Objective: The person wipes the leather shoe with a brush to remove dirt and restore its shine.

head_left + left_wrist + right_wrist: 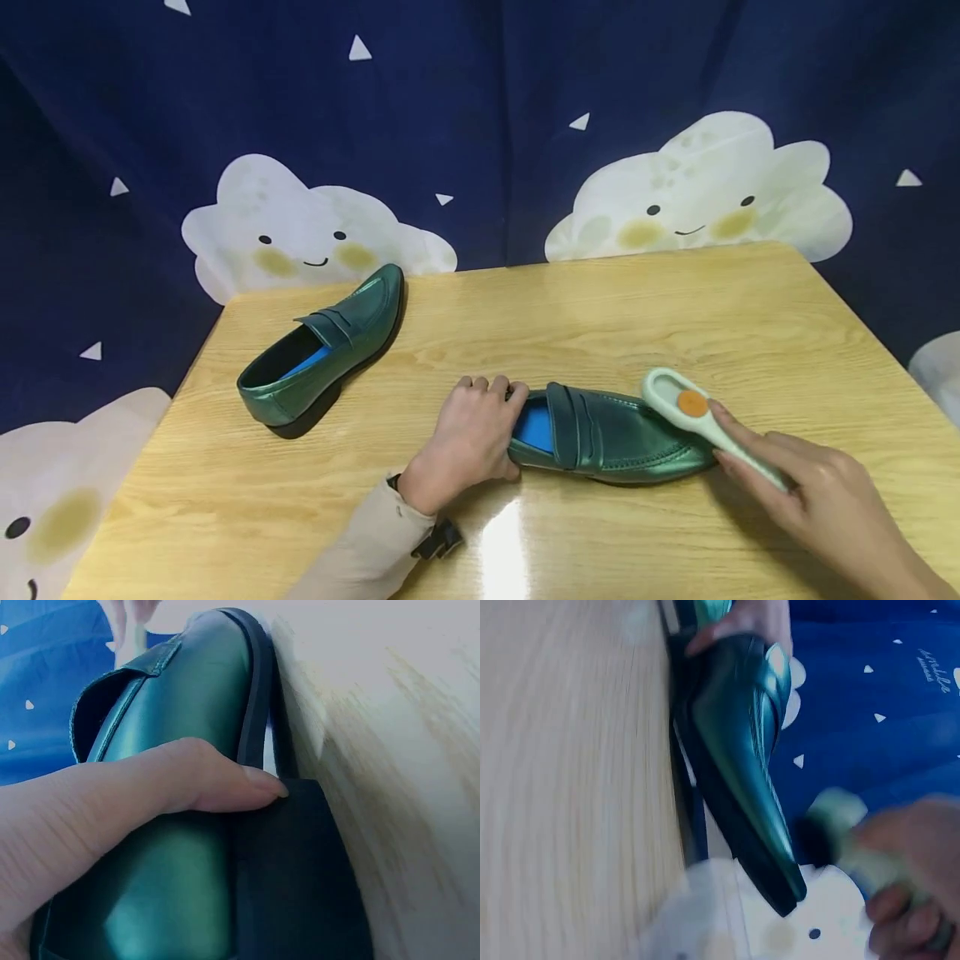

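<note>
My left hand (468, 437) grips the heel of the green loafer (611, 435) lying on the desk (600, 325), while my right hand (813, 492) fingers hold a pale shoe brush (693, 408) at its toe.

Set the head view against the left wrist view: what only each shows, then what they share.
Only the head view shows the second green leather loafer standing apart, the pale green brush with an orange dot held in the right hand, and the cloud-print curtain. Only the left wrist view shows the near shoe's black heel and sole. Both show the left hand gripping the near green loafer on the wooden table.
</note>
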A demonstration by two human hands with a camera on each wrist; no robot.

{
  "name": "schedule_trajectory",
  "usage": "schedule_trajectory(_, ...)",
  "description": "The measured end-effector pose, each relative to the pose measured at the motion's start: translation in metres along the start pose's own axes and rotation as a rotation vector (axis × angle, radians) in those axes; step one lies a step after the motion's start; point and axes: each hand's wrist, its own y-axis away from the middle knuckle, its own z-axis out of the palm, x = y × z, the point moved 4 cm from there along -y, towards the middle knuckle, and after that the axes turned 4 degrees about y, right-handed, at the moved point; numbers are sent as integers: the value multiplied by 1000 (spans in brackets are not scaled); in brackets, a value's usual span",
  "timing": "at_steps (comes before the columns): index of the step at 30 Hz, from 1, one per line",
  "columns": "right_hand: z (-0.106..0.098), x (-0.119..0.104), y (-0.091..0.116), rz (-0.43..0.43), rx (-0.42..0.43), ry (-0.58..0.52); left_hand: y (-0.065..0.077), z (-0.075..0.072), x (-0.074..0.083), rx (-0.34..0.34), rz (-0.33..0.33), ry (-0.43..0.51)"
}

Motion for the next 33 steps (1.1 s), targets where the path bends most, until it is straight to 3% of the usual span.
schedule_trajectory(5, 6, 4, 3, 42, -6, 60, 0, 0, 2, 3, -8, 17)
schedule_trajectory(13, 6, -9, 6, 38, -64, -102, 0, -2, 0, -20, -29, 8)
schedule_trajectory(17, -1, 1, 5, 123, 14, 25, 0, -1, 0, -32, -47, -2)
schedule_trajectory(20, 0, 4, 7, 168, 12, 98, 0, -1, 1, -38, -61, -17)
schedule_trajectory(23, 6, -3, 9, 150, -24, 92, 1, -1, 2, -40, -74, -17)
schedule_trajectory(29, 10, -17, 9, 98, -41, -53, 3, -1, 2, -28, -84, -10)
schedule_trajectory(33, 3, -7, 9, 163, 2, 62, 3, 0, 3, -35, -89, -10)
